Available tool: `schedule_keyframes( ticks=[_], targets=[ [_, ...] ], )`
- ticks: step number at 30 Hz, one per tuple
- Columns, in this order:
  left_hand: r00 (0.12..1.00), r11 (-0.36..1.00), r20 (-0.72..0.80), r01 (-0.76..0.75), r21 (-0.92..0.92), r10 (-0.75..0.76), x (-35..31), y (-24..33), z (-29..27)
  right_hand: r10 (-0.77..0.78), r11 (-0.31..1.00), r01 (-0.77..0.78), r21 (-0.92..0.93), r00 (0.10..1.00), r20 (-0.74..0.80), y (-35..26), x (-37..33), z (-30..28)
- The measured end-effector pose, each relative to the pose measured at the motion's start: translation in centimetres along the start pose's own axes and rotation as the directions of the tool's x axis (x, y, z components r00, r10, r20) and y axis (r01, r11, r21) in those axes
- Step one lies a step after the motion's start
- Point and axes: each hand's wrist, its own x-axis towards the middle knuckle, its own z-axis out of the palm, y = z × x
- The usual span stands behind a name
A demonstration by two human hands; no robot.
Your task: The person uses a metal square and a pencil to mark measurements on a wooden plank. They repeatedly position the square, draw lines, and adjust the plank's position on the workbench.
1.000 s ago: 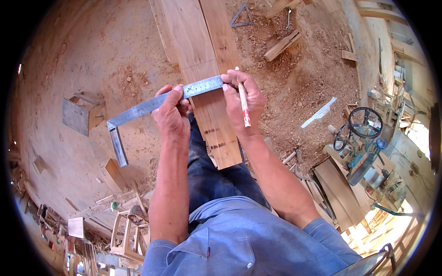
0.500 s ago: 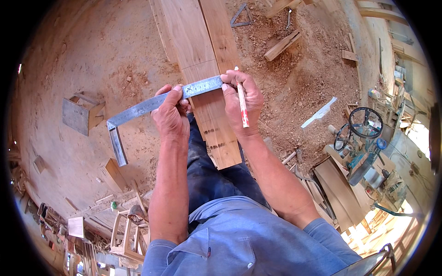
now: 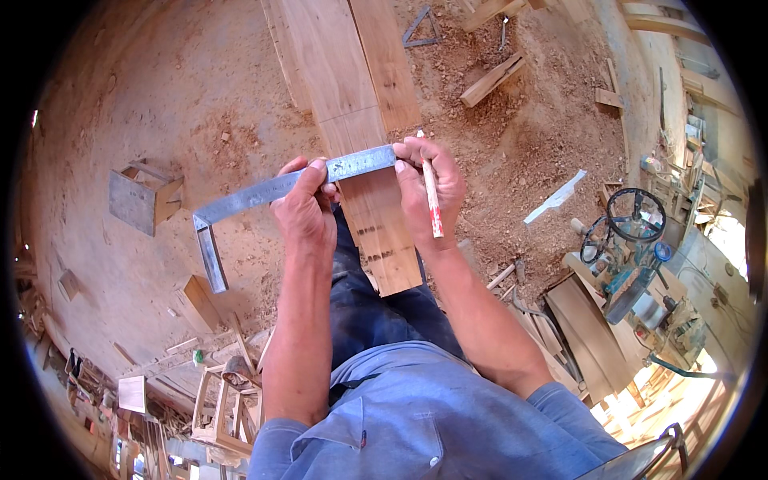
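A metal carpenter's square (image 3: 364, 163) with a long ruled blade and a short handle is held across a wooden board (image 3: 386, 224). Gripping the blade near its middle is my left hand (image 3: 308, 210), thumb on top and fingers curled beneath. At the blade's right end my right hand (image 3: 432, 188) pinches the tip between thumb and forefinger. A white and red pencil (image 3: 433, 200) also sits among that hand's fingers, pointing toward me. The square's handle (image 3: 211, 256) hangs out to the left, beyond the board. A thin line crosses the board beyond the blade.
A second board (image 3: 384, 64) lies alongside on the right. On the dusty floor are a triangular metal frame (image 3: 422, 28), a wood offcut (image 3: 493, 80) and a boxy wooden piece (image 3: 145, 197). A machine with a black handwheel (image 3: 636, 214) stands at right, a wooden frame (image 3: 218, 412) at lower left.
Both hands and the square have shifted slightly toward me and to the right. The pencil has moved with the right hand. The boards have stayed nearly in place.
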Motion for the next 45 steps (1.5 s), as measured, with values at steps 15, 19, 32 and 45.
schedule_keyframes(
  ticks=[15, 19, 32, 45],
  targets=[
    [1.0, 1.0, -0.003, -0.006, 0.004, 0.006, 0.1, 0.1, -0.6, -0.092, 0.994, 0.092, -0.061, 0.996, 0.002, -0.8, -0.7, 0.5],
    [1.0, 1.0, -0.008, -0.018, -0.01, 0.018, 0.3, 0.4, -0.3, -0.112, 0.991, 0.114, -0.078, 0.993, 0.017, -1.1, -0.6, 0.5],
    [1.0, 0.996, 0.014, -0.006, -0.089, 0.007, 0.7, 0.6, -0.8, -0.245, 0.926, 0.265, -0.269, 0.964, 0.105, -1.1, -0.7, 0.6],
    [0.999, 0.992, 0.048, 0.028, -0.123, -0.022, 0.7, 0.7, 0.1, -0.334, 0.887, 0.352, -0.298, 0.936, 0.113, -0.3, -1.0, 0.9]
  ],
)
